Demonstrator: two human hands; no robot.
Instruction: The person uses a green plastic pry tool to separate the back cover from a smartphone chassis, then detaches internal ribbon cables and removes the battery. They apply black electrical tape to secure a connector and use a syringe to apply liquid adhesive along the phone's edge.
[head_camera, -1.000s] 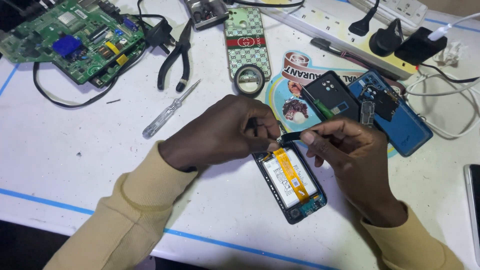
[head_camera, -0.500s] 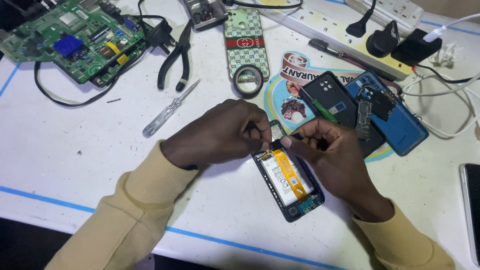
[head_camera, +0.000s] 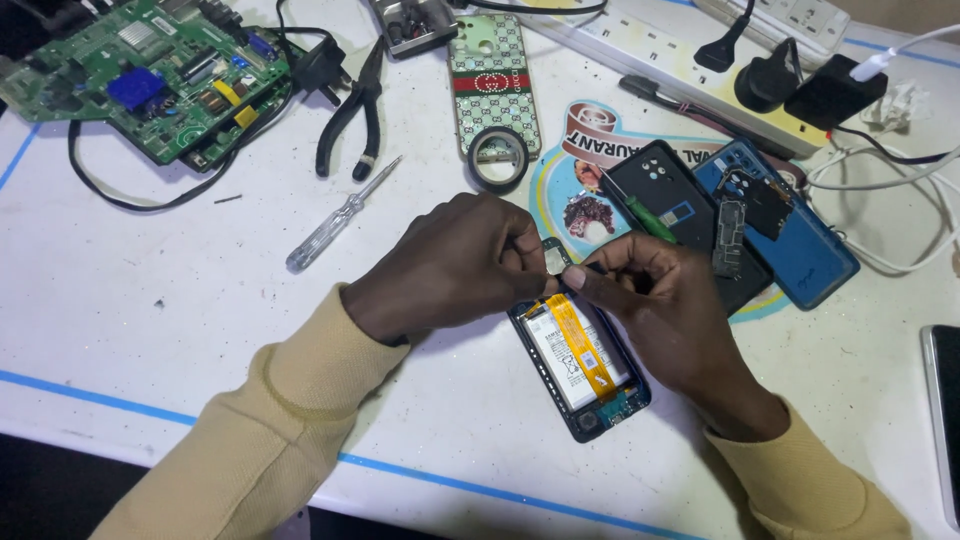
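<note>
At the upper left of the frame lies a green circuit board (head_camera: 150, 75) with a black cable looping below it, and right of that black pliers (head_camera: 352, 110) and a clear-handled screwdriver (head_camera: 335, 222) rest on the white table (head_camera: 130, 300). Toward the centre, the left hand (head_camera: 455, 265) is curled closed, its fingertips pinching a small metal part (head_camera: 552, 257) at the top end of an opened phone (head_camera: 580, 365). The phone lies face down just below centre, back cover off, with its white battery and an orange flex strip running lengthwise (its upper end is hidden under the fingers). Above the hands sit a patterned phone case (head_camera: 492, 75) and a roll of black tape (head_camera: 499, 158). The right hand (head_camera: 665, 305) is closed too, thumb and fingertips meeting the same small part from the other side, the heel of the hand lying along the phone's right edge. Further right, a black phone back (head_camera: 672, 205) and a blue phone back (head_camera: 800, 240) lie on a round printed mat, and a white power strip (head_camera: 700, 45) with black plugs runs across the upper right.
</note>
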